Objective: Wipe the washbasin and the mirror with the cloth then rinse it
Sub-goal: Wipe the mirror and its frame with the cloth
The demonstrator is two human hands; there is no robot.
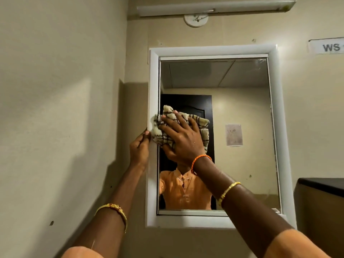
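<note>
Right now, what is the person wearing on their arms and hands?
The left hand is bare, with a thin gold bangle further down that forearm. By the right hand an orange braided thread circles the wrist, and a gold bangle sits lower on the forearm. Both arms end in short orange sleeves at the bottom edge. No rings show.

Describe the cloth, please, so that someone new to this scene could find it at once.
Find the white-framed mirror on the beige wall. At its left edge, about halfway up, the right hand presses the cloth flat against the glass. It is the only fabric there: cream towelling crossed by dark brown checks.
</note>
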